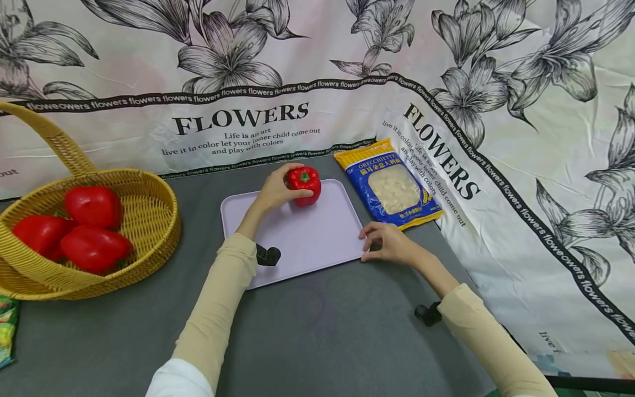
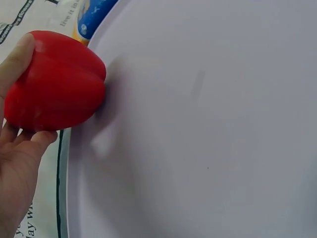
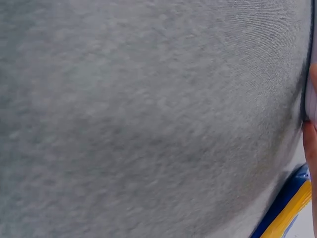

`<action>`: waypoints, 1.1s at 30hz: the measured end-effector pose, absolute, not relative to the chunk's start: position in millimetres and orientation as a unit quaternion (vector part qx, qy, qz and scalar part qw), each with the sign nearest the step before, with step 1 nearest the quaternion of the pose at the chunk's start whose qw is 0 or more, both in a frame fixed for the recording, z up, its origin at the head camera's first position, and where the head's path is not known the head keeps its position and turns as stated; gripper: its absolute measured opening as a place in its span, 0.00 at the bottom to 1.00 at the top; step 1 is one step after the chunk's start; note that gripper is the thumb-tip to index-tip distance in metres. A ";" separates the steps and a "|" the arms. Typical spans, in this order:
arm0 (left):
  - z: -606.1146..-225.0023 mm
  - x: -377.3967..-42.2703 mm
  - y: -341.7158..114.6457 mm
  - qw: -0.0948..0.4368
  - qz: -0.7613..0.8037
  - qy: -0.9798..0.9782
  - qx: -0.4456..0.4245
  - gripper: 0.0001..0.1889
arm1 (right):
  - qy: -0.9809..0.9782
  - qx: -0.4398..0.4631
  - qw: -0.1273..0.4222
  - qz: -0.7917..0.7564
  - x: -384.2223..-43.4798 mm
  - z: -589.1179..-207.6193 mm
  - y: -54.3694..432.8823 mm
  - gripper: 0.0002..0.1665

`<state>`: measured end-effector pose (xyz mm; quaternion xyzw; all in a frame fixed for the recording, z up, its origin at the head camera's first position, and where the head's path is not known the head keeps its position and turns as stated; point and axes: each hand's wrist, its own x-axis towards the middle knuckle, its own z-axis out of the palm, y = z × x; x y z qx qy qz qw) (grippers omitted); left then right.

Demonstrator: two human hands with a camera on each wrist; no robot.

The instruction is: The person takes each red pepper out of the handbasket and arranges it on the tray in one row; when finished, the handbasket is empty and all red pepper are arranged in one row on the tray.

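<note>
A red bell pepper (image 1: 304,186) with a green stem is at the far side of the pale lilac tray (image 1: 307,242). My left hand (image 1: 275,190) grips it from the left, thumb across its near side. In the left wrist view the pepper (image 2: 57,82) sits between thumb and fingers, close over the tray's rim, a shadow beside it. My right hand (image 1: 389,242) holds the tray's near right corner with bent fingers and thumb. Only parts of its fingers (image 3: 310,144) show at the tray's edge in the right wrist view.
A yellow wicker basket (image 1: 149,237) with several red peppers (image 1: 96,248) stands on the left. Beyond the tray's right side lies a blue and yellow orecchiette bag (image 1: 392,184). Flower-printed cloth (image 1: 327,121) borders the grey table (image 1: 317,331). A green packet (image 1: 7,328) shows at the left edge.
</note>
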<state>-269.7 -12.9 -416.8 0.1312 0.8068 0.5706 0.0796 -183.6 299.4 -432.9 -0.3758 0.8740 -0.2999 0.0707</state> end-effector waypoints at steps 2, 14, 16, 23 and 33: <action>-417.3 -269.7 -10.0 0.078 0.571 0.807 0.129 0.36 | 0.872 -0.367 0.077 -0.314 -180.7 -431.7 301.0 0.10; -419.9 -268.9 -7.7 0.093 0.550 0.820 0.128 0.42 | 0.866 -0.321 0.120 -0.363 -163.4 -397.5 284.4 0.07; -419.0 -267.9 -9.3 0.097 0.541 0.824 0.134 0.43 | 0.870 -0.320 0.121 -0.356 -162.8 -396.2 283.9 0.06; -416.9 -269.2 -17.6 0.104 0.525 0.826 0.175 0.41 | 0.865 -0.331 0.116 -0.358 -163.7 -397.5 284.9 0.07; -415.5 -272.7 -24.3 0.108 0.562 0.804 0.162 0.37 | 0.868 -0.326 0.116 -0.357 -163.2 -398.6 283.2 0.06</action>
